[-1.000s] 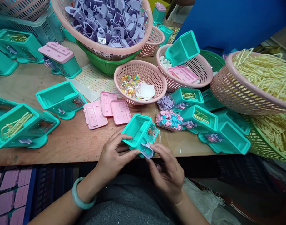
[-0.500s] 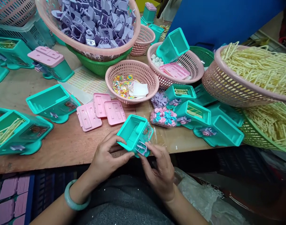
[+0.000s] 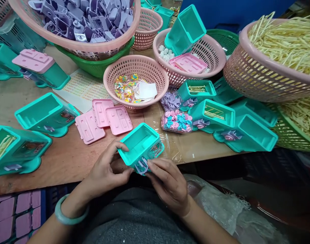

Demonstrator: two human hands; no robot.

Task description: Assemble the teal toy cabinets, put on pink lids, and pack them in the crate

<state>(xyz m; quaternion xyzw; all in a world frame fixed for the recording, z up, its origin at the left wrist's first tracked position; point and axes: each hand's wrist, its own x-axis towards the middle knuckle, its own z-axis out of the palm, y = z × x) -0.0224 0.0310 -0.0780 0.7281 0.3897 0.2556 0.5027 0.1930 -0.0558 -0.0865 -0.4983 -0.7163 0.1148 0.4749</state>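
Observation:
My left hand (image 3: 104, 171) is closed on the left side of a teal plastic box (image 3: 129, 153), its fingers over the rim and its thumb low on the near side. The box is open at the top and tilted, just above the table's front edge. My right hand (image 3: 170, 186) pinches a small purple plastic piece (image 3: 141, 166) against the front of that box. Whether the piece is fully seated I cannot tell. Beyond my left hand lie several pink lids (image 3: 90, 127) in an overlapping group. A clear tub of pink and blue rosettes (image 3: 176, 121) stands to the right.
Teal boxes (image 3: 47, 113) stand at left; others (image 3: 256, 134) with yellow sticks stand at right. Pink baskets hold purple parts (image 3: 94, 20), wrapped bits with white cards (image 3: 146, 90), and yellow sticks (image 3: 284, 44). One basket (image 3: 211, 64) holds a teal box and pink lids.
The camera view has shifted and come closer to the table. The held box sits slightly further left in view, turned a little, with both hands still on it.

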